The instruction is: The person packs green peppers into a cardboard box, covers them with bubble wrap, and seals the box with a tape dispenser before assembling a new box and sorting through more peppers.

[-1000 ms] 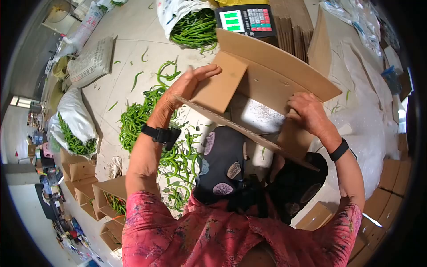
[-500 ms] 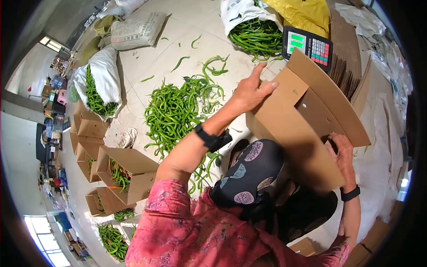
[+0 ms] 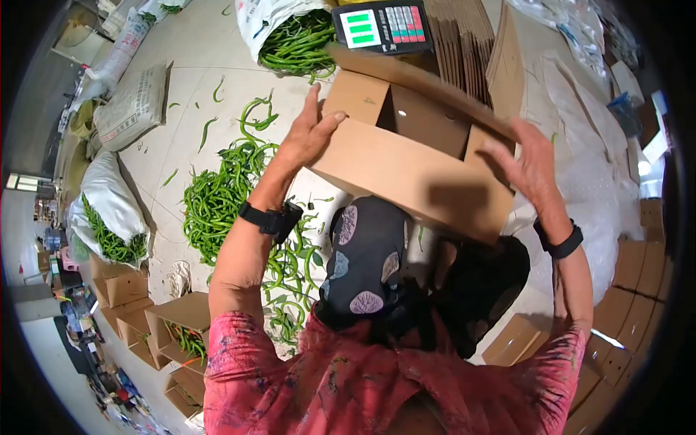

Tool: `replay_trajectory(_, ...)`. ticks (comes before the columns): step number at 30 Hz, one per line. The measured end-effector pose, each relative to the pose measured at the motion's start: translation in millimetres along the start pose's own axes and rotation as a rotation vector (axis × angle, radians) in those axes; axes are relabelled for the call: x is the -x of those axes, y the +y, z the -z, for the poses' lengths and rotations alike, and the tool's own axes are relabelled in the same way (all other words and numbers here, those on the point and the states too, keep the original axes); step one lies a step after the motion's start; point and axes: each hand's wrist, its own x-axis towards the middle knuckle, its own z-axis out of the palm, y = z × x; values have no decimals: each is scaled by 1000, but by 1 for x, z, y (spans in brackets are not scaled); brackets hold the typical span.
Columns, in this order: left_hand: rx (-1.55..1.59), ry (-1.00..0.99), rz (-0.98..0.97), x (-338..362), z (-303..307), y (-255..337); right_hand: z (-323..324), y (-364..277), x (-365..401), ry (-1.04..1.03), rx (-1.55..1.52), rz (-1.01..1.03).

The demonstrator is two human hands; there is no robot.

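A brown cardboard box [image 3: 413,170] is held above my knees, its top open and its long far flap [image 3: 417,83] raised. My left hand [image 3: 308,134] grips the left end, thumb over the top edge and fingers along the outside. At the right end, my right hand [image 3: 528,163] has its thumb by the short end flap [image 3: 487,148] and its fingers round the corner at the long flap; some fingertips are hidden. The part of the box's inside that shows is dark, with a small hole in the wall.
Loose green chili peppers [image 3: 217,206] lie on the floor at left. Ahead stand a digital scale [image 3: 382,29], a white sack of peppers [image 3: 290,36] and stacked flat cardboard [image 3: 464,58]. Open boxes [image 3: 177,326] hold peppers at lower left; more cartons [image 3: 631,312] are stacked at right.
The box has turned from a steep slant to a more level pose. My right hand has moved from its near right edge up to the far right corner. The view has swung right.
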Motion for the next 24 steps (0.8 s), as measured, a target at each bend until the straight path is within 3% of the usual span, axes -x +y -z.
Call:
replay_trajectory(1,-5,-19,1,5,1,4,-5,-4,16,-131,48,47)
replay_trajectory(2,-4,-46,8,6,1,10,-14,-1,22,-120,47,36)
replay_trajectory(4,155,-103,71,8,1,18,-34,5,35,112,-2,288)
replay_trajectory(9,60,-242,27,-9,16,19,-51,13,32,84,-43,236)
replay_trajectory(12,0,-77,-156,-41,15,18,-53,16,30,114,15,269)
replay_trajectory(13,0,-81,-153,-55,6,15,-55,16,31,122,7,280)
replay_trajectory(15,-369,-141,-325,-75,-11,7,-60,19,33,136,-28,285)
replay_trajectory(17,-297,-118,-349,-75,-15,0,-65,25,37,158,-52,258)
replay_trajectory(19,-352,-75,-380,-75,-16,-2,-76,32,36,380,-252,88)
replay_trajectory(21,-378,-70,-361,-73,-19,2,-79,39,31,419,-749,-134)
replay_trajectory(22,-366,-89,-379,-72,-21,3,-80,43,30,433,-734,-155)
replay_trajectory(24,-326,-62,-346,-68,-22,5,-85,49,28,389,-1024,-172)
